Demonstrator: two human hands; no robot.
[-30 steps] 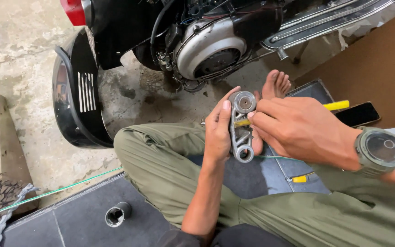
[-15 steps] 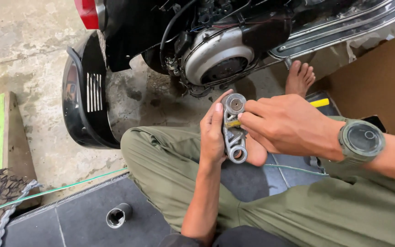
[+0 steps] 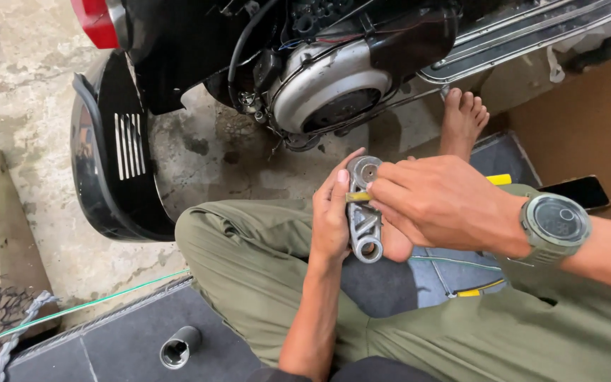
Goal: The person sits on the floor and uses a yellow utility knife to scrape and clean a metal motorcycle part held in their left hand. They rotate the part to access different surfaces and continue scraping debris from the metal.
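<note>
Cast alu bracket, both hands

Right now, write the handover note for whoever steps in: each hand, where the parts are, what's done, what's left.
Left hand: grips the grey metal bracket upright above the lap, thumb along its edge.
Right hand: closed around a thin tool, its tip against the bracket's upper part.
Nearby: a socket stands on the dark mat; the scooter engine sits exposed ahead; a detached black side panel leans on the floor.
Done: bracket is off the machine and in hand.
Left: bracket is not fitted anywhere yet; side panel not refitted.
</note>
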